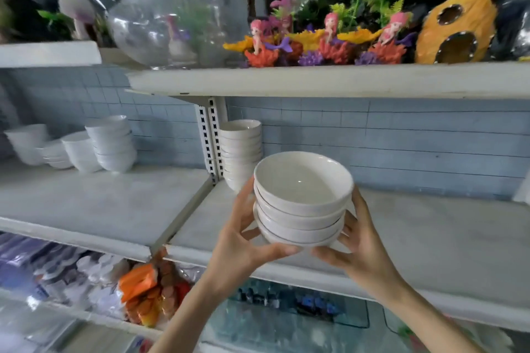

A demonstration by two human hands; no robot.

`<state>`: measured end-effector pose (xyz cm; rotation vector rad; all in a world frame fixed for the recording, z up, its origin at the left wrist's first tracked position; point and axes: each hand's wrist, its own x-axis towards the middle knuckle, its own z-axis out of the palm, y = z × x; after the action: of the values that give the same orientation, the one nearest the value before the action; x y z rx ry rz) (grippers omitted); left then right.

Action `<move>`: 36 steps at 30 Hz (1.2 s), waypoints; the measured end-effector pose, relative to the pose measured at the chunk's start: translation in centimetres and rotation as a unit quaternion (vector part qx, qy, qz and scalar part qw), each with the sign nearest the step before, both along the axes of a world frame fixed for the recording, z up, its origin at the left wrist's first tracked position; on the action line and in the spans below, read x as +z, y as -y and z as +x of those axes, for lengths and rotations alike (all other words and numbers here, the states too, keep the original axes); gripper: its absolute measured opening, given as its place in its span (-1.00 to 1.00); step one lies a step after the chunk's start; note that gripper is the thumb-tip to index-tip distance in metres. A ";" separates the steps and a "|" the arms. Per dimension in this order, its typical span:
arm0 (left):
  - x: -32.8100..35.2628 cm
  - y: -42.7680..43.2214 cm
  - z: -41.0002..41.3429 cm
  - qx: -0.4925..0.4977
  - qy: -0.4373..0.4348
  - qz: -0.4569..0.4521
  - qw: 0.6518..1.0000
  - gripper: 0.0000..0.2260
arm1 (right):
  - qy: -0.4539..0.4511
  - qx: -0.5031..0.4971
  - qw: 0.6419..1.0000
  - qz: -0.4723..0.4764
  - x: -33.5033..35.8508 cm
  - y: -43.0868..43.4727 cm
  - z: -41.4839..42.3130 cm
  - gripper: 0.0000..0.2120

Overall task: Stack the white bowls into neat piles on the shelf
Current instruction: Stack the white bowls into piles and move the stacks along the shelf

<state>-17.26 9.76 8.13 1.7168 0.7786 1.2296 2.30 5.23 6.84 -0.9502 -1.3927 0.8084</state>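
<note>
A short stack of white bowls (301,206) hangs in the air just above the front of the middle shelf (424,241). My left hand (243,241) grips its left side, thumb curled under the bottom bowl. My right hand (358,243) grips the right side in the same way. Behind the held stack, a tall pile of white bowls (241,152) stands on the same shelf next to the upright post. Further left, several other piles of white bowls (110,143) stand at the back of the neighbouring shelf section.
The upper shelf (329,80) overhangs close above, carrying glass fishbowls (160,28), mermaid figures and a pineapple ornament (456,28). A slotted upright post (210,140) divides the two sections. Packaged goods (143,292) lie on the shelf below.
</note>
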 end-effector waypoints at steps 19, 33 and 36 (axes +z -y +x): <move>0.0 -1.5 -19.9 0.069 0.020 0.000 0.997 -0.05 | 0.009 0.093 0.996 -0.014 0.7 -4.6 -19.2 0.03; -0.1 -16.4 -30.1 0.092 -0.041 -0.018 0.995 0.02 | 0.071 0.178 0.980 -0.051 0.8 -21.9 -27.7 0.09; -0.2 -19.2 -32.3 0.097 -0.041 -0.024 0.994 0.05 | 0.076 0.190 0.977 -0.058 1.0 -24.9 -29.9 0.14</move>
<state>-49.58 28.96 7.92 1.6922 1.0370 1.2646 -27.61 30.16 7.86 -0.8576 -1.7067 1.1307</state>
